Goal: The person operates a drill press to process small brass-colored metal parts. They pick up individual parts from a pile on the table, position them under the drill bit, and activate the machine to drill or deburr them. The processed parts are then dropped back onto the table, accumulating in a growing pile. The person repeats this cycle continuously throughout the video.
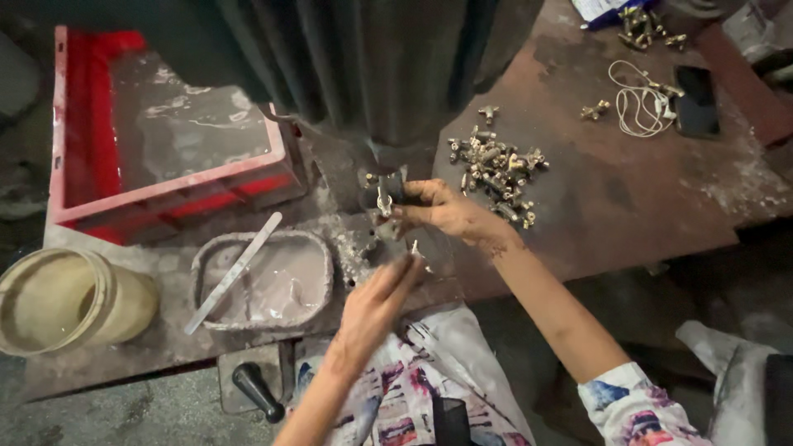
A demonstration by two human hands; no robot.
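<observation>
Closest in, a black lever handle (258, 390) pokes up at the near edge of the bench. Just above it the left hand (373, 307) reaches forward, fingers stretched out flat and holding nothing, tips resting at the grey fixture block (372, 244) under the press. The right hand (446, 211) comes in from the other side, fingers pinched tight on a small brass fitting (384, 201), holding it upright right beneath the dark machine column (388, 74).

To the left sits a grimy oval tray of pale paste (273, 281) with a flat stick (235, 272) lying across it, and a cream plastic tub (70, 299) beside that. Further back, a red crate (165, 149). On the rusty tabletop (628, 198), a heap of brass fittings (500, 172) waits just beyond the right hand; farther still, a white cable (640, 103) and a dark phone (696, 101).

The risk, as I judge it: both sets of fingers sit very near the tool, so a pinch is possible. The fitting is small, too; a loose pinch could drop it or seat it crooked.
</observation>
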